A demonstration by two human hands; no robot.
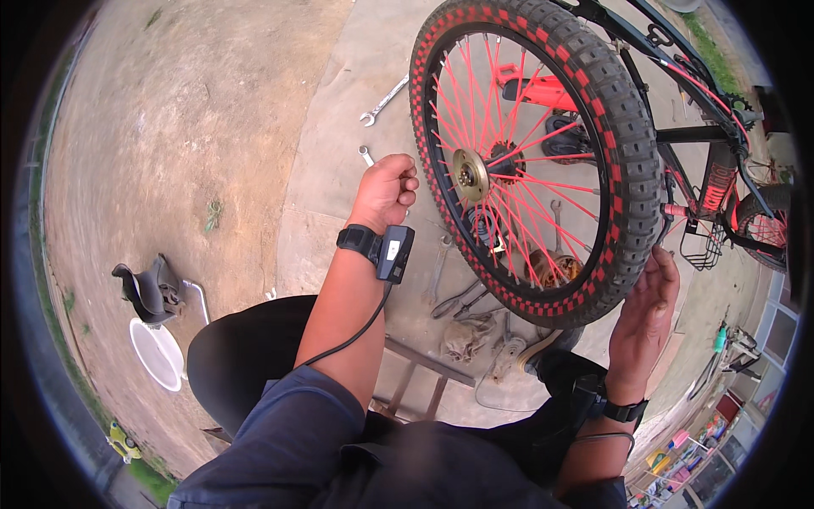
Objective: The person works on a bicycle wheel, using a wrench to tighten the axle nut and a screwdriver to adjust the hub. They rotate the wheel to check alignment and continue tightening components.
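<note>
A bicycle wheel with a black-and-red checked tyre, pink spokes and a metal hub fills the upper right, attached to a dark bicycle frame. My left hand, wearing a strapped device on the wrist, is curled closed just left of the tyre; whatever its fingers hold is hidden. My right hand is at the tyre's lower right edge, fingers extended upward and slightly bent, apparently touching it; the fingertips are partly behind one another.
Spanners, more tools and a crumpled bag lie on concrete around a metal stand. A white basin and black object sit left, a second bicycle right, cluttered shelving lower right.
</note>
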